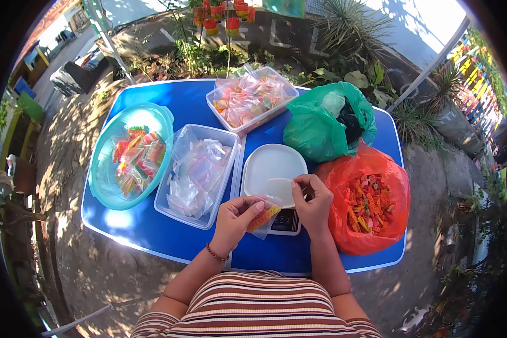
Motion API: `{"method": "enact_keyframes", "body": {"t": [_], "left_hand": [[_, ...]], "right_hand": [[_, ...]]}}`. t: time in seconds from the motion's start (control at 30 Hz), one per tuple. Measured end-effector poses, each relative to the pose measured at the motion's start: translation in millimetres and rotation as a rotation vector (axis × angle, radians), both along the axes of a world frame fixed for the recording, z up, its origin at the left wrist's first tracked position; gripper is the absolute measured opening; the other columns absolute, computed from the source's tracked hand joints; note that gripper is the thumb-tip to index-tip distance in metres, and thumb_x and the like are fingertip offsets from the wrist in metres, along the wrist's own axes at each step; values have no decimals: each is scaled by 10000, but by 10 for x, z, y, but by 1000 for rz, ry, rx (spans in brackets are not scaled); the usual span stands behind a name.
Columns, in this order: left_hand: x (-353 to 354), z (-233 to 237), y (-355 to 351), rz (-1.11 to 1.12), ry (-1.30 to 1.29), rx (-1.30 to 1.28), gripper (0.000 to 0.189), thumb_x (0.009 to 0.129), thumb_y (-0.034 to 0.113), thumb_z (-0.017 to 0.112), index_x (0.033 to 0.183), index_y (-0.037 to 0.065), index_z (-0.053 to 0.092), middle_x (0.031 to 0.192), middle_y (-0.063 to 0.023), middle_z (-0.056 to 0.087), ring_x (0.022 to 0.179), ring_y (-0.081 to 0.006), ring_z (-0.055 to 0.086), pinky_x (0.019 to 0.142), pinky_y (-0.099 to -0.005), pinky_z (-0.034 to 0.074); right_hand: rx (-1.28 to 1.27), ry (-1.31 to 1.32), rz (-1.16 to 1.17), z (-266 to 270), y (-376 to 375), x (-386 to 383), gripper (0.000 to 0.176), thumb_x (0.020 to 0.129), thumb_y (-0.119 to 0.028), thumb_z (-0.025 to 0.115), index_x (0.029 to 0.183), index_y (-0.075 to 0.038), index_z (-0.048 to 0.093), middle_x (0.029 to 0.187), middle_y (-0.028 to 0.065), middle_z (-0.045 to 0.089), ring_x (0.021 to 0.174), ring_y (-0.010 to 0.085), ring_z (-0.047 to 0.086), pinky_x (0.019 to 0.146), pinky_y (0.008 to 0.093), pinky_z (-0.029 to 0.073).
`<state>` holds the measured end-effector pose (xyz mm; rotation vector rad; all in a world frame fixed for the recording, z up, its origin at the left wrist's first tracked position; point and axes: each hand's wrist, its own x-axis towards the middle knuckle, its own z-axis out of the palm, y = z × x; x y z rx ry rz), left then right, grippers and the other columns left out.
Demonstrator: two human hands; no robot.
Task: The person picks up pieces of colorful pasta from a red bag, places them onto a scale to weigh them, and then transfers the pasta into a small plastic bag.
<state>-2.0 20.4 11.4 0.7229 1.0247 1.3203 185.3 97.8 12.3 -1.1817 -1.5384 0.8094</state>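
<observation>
My left hand (236, 222) is closed on a small clear plastic bag (263, 218) with red, yellow and green ridged snack pieces inside. Between the fingertips of my right hand (312, 203) is a thin white piece with a scalloped edge (280, 187), like a label; its print, if any, cannot be made out. Both hands are over a kitchen scale (285, 224), whose dark panel shows below a white square plate (267, 161). Just right of my right hand, an open red plastic bag (397, 194) holds many loose colourful ridged pieces (369, 205).
On the blue table (208, 242) are a tub of clear zip bags (200, 174), a turquoise basin (98, 177) with filled bags, and another tub (250, 127) of small packets. A green plastic bag (315, 127) stands behind the red one. Thin poles (428, 67) rise beyond the table.
</observation>
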Motion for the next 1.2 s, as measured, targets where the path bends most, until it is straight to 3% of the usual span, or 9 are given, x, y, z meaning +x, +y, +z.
{"method": "enact_keyframes", "body": {"t": [0.13, 0.53, 0.63, 0.73, 0.83, 0.93, 1.03, 1.13, 1.2], "left_hand": [[-29, 23, 5, -10, 22, -17, 263, 999, 188, 697, 1132, -33, 746, 994, -103, 766, 864, -102, 710, 800, -241, 582], [9, 13, -9, -1, 125, 35, 239, 930, 161, 779, 1063, -38, 772, 929, -100, 774, 817, -86, 694, 744, -229, 573], [19, 41, -10, 4, 128, 37, 236, 923, 159, 786, 1053, -38, 775, 923, -102, 773, 814, -88, 695, 745, -229, 573], [24, 51, -14, -6, 127, 39, 236, 923, 157, 787, 1056, -37, 775, 927, -104, 774, 818, -90, 696, 751, -231, 574], [37, 57, -19, -15, 120, 45, 238, 921, 157, 788, 1060, -35, 775, 931, -105, 774, 824, -93, 697, 759, -233, 575], [43, 59, -16, -10, 125, 45, 238, 920, 155, 788, 1065, -34, 774, 936, -106, 775, 831, -96, 699, 766, -236, 577], [32, 46, -23, -16, 124, 43, 237, 921, 149, 786, 1070, -34, 772, 944, -108, 775, 836, -97, 700, 771, -237, 579], [40, 62, -26, -22, 123, 51, 238, 922, 144, 783, 1079, -35, 770, 954, -109, 775, 843, -98, 701, 778, -236, 579], [45, 79, -27, -25, 122, 60, 243, 924, 143, 780, 1088, -36, 768, 964, -110, 775, 846, -98, 702, 782, -234, 579]], "right_hand": [[-27, 368, 64, 266, -150, 9, 61, 920, 48, 691, 979, 42, 706, 883, 52, 687, 821, 63, 660, 701, 213, 518], [176, 113, 101, 318, -244, 139, 94, 869, 79, 722, 961, 61, 723, 893, 110, 712, 783, 137, 678, 705, 243, 530], [178, 152, 77, 278, -268, 169, 138, 900, 116, 679, 1032, 81, 697, 976, 103, 686, 903, 126, 670, 818, 234, 531], [219, 77, 55, 331, -257, 155, 109, 853, 83, 732, 957, 49, 731, 885, 116, 714, 769, 140, 672, 698, 237, 523], [195, 68, 123, 336, -283, 155, 113, 869, 92, 719, 977, 59, 725, 899, 111, 708, 794, 129, 670, 696, 232, 519], [214, 275, -30, 272, -292, 95, 117, 878, 93, 711, 991, 63, 721, 902, 102, 704, 793, 114, 659, 679, 225, 511], [181, 238, 87, 302, -306, 178, 144, 917, 126, 662, 1054, 87, 678, 1012, 115, 679, 918, 134, 662, 834, 240, 524], [188, 142, 114, 278, -311, 192, 133, 921, 111, 673, 1052, 88, 677, 995, 112, 683, 910, 133, 663, 825, 236, 525], [227, 68, 90, 299, -297, 165, 139, 891, 72, 715, 1025, 39, 720, 904, 95, 704, 816, 123, 667, 705, 232, 509]]}}
